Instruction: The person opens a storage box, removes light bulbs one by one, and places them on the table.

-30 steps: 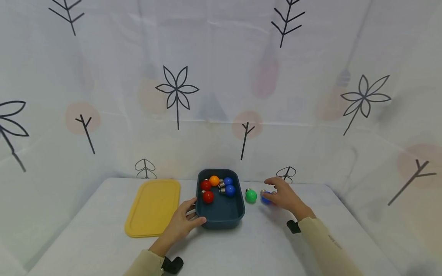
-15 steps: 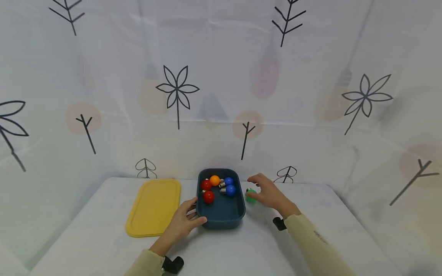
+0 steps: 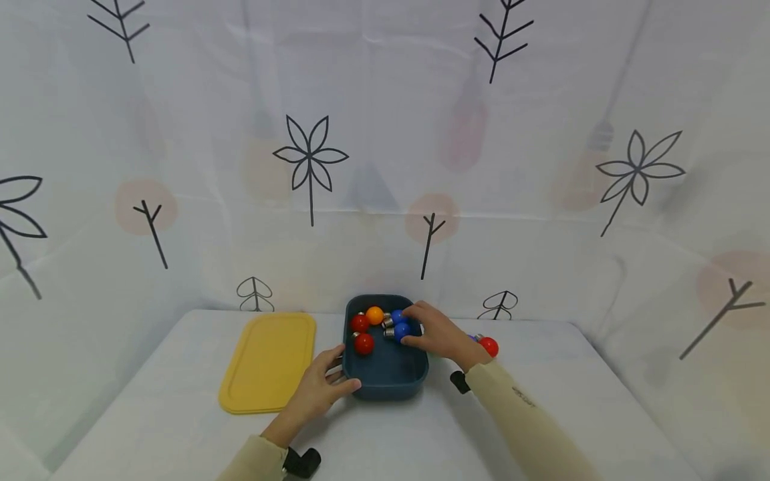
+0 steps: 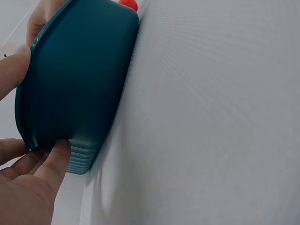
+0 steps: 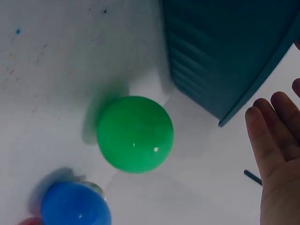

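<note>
A dark teal bin (image 3: 391, 392) stands on the table with colored light bulbs inside: two red bulbs (image 3: 363, 344), an orange bulb (image 3: 375, 315) and two blue bulbs (image 3: 402, 332). My left hand (image 3: 319, 391) holds its front left corner, thumb at the front and fingers against the left side. Over the right rim reaches my right hand (image 3: 444, 337), its thumb and fingertips apart around the nearer blue bulb; contact is unclear. A green bulb (image 5: 136, 136) lies on the table beside the bin, mostly behind that hand in the head view.
Right of the bin, another blue bulb (image 5: 75, 206) and a red bulb (image 3: 489, 347) lie on the white table. On the left is a yellow lid-like panel (image 3: 269, 364). A patterned white cloth (image 3: 373, 254) hangs behind the table.
My right hand has moved left, from above the loose blue bulb, past the green one, to the bin's right side. The left hand and the bin stay in place.
</note>
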The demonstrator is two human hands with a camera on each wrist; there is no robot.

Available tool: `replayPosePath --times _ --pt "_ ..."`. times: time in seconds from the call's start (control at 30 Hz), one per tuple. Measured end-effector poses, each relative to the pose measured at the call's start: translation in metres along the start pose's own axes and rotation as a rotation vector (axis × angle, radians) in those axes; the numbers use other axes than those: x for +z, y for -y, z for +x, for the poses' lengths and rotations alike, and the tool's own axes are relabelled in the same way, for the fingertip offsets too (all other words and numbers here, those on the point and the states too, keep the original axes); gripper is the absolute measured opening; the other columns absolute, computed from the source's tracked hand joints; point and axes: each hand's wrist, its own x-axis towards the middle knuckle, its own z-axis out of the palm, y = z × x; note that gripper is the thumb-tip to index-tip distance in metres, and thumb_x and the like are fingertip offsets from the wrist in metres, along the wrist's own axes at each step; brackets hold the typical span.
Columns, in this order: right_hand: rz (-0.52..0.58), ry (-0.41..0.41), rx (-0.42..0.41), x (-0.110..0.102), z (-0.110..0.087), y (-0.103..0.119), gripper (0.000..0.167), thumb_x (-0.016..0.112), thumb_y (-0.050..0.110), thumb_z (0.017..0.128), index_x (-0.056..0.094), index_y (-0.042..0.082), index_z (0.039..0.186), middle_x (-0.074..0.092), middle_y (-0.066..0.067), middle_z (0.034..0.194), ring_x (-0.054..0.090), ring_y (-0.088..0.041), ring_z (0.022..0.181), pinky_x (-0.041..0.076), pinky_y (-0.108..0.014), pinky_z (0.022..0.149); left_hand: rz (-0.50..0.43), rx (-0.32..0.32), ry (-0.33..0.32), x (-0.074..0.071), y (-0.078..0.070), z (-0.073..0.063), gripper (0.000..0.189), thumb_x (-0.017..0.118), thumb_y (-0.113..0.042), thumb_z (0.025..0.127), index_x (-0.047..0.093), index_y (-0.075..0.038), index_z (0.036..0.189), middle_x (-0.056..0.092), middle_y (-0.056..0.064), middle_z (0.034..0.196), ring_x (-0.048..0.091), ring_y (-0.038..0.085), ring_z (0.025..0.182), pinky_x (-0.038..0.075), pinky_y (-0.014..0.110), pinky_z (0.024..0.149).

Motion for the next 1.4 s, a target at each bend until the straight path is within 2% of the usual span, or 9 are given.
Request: replayPosePath --times 0.27,0.53,0.77,1.03,1.17,1.3,1.4 --pt "-0.059 0.064 0.001 0.01 0.013 0.005 0.05 0.073 0.029 0.086 0.057 0.009 0.128 0.053 -0.009 0.123 0.055 -0.025 0.103 0.054 -0.043 0.089 -0.016 -0.008 0.013 -0.001 0.0 0.001 0.083 0.078 -0.025 0.081 0.033 0.0 0.146 0.035 0.022 0.147 0.041 0.037 0.131 0.042 0.044 0.103" --pt "-0.101 0.109 -0.023 0.017 0.025 0.004 0.047 0.073 0.029 0.085 0.059 0.01 0.126 0.055 -0.009 0.122 0.055 -0.022 0.102 0.053 -0.042 0.092 -0.01 -0.021 0.01 -0.002 0.0 0.0 0.087 0.079 -0.029 0.079 0.032 0.0 0.146 0.035 0.022 0.146 0.041 0.037 0.131 0.042 0.043 0.102" --pt "-0.167 0.15 -0.013 0.025 0.035 0.001 0.045 0.074 0.03 0.084 0.061 0.014 0.125 0.055 -0.003 0.114 0.054 -0.017 0.094 0.053 -0.037 0.09 -0.018 -0.014 0.013 -0.002 0.001 0.0 0.087 0.079 -0.03 0.079 0.032 0.0 0.147 0.034 0.021 0.147 0.041 0.037 0.131 0.042 0.043 0.103" --pt "-0.242 0.179 -0.009 0.026 0.039 0.008 0.048 0.076 0.032 0.083 0.061 0.014 0.125 0.055 -0.002 0.108 0.052 -0.013 0.087 0.053 -0.03 0.084 -0.008 0.011 0.012 -0.002 0.001 0.0 0.088 0.079 -0.032 0.079 0.033 0.0 0.146 0.035 0.021 0.146 0.042 0.037 0.13 0.042 0.043 0.102" --pt "-0.241 0.194 -0.002 0.025 0.038 0.012 0.047 0.077 0.031 0.082 0.062 0.013 0.123 0.056 -0.002 0.107 0.052 -0.014 0.086 0.053 -0.031 0.083 -0.01 0.01 0.013 -0.002 0.0 0.0 0.088 0.079 -0.033 0.079 0.033 0.0 0.146 0.035 0.021 0.146 0.042 0.037 0.13 0.042 0.043 0.102" --pt "-0.206 0.219 0.001 0.027 0.036 0.015 0.044 0.077 0.029 0.082 0.062 0.013 0.121 0.057 -0.003 0.11 0.054 -0.016 0.09 0.054 -0.034 0.087 -0.011 0.008 0.011 -0.002 -0.001 0.0 0.087 0.079 -0.031 0.079 0.033 0.001 0.146 0.036 0.021 0.145 0.042 0.037 0.13 0.042 0.043 0.102" --pt "-0.201 0.236 0.004 0.03 0.034 0.017 0.042 0.076 0.028 0.083 0.063 0.015 0.121 0.056 -0.003 0.122 0.055 -0.018 0.103 0.051 -0.039 0.094 -0.013 0.009 0.012 -0.002 -0.002 0.0 0.085 0.078 -0.028 0.08 0.033 0.001 0.146 0.036 0.021 0.145 0.042 0.037 0.13 0.042 0.044 0.102"
